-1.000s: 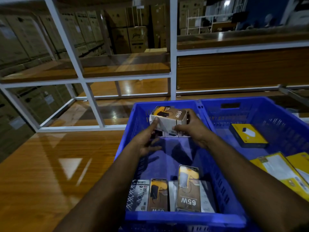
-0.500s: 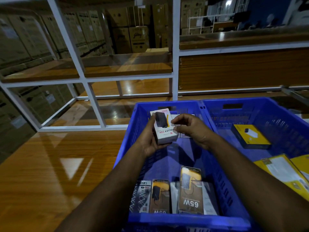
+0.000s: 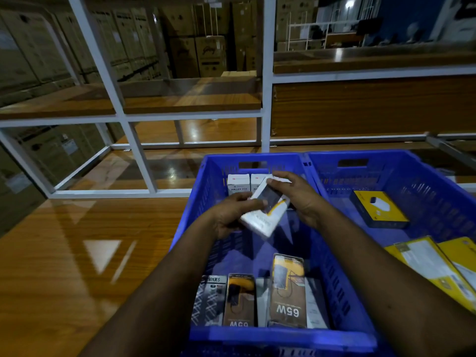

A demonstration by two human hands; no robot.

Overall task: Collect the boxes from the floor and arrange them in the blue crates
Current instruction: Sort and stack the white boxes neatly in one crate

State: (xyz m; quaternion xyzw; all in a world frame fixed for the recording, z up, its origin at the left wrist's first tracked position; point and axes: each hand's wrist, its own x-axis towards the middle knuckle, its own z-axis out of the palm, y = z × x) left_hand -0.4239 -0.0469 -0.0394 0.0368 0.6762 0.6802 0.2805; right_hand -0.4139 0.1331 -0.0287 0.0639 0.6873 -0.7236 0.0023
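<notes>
Both hands hold one white box (image 3: 265, 215) tilted over the middle of the left blue crate (image 3: 203, 191). My left hand (image 3: 233, 215) grips its lower left side and my right hand (image 3: 296, 194) curls over its upper right end. Two white boxes (image 3: 238, 183) stand upright against the crate's far wall. Along the near wall stand several boxes, two marked 65W (image 3: 287, 292). The right blue crate (image 3: 425, 181) holds a yellow and black box (image 3: 378, 210) and flat yellow boxes (image 3: 432, 266).
Both crates sit side by side on a glossy wooden shelf (image 3: 77, 253). A white metal rack frame (image 3: 134, 140) rises behind them. Stacked brown cartons (image 3: 201, 42) fill the background beyond the rack.
The white box was upright in my left hand; it is now tilted lower and nearer, with my right hand gripping it too. Earlier both hands set a 65W box at the far wall.
</notes>
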